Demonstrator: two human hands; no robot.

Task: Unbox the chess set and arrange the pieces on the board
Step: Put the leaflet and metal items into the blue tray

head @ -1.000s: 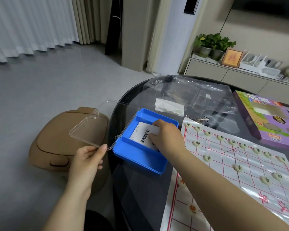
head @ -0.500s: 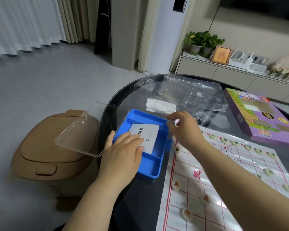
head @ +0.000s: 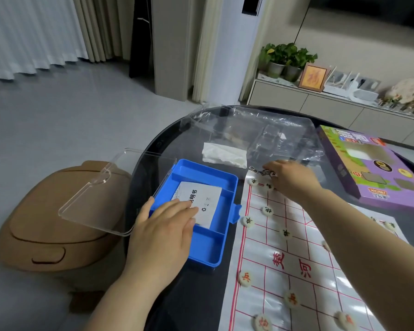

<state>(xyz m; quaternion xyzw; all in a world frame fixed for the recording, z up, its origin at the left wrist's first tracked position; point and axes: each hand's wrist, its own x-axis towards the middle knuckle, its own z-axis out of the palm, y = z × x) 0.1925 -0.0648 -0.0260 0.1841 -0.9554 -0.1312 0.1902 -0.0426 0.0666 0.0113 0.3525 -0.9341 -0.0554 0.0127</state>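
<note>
inside, the blue box (head: 201, 168) holds a leaflet (head: 207, 201) under the flat left grip (head: 163, 232); right grip (head: 292, 177): cannot tell.

The smooth blue plastic box (head: 208, 237) with its clear glossy lid (head: 110, 194) holds a matt white paper leaflet (head: 201, 201), beside the shiny laminated board sheet (head: 296, 271) on the dark glossy desk (head: 167, 302).

L hand (head: 163, 235), R hand (head: 294, 179), both bare

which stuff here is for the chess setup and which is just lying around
For the job: board, pieces, blue case, leaflet, purple box.
Lying about: tissue, clear plastic wrap, potted plants, brown bin.
</note>
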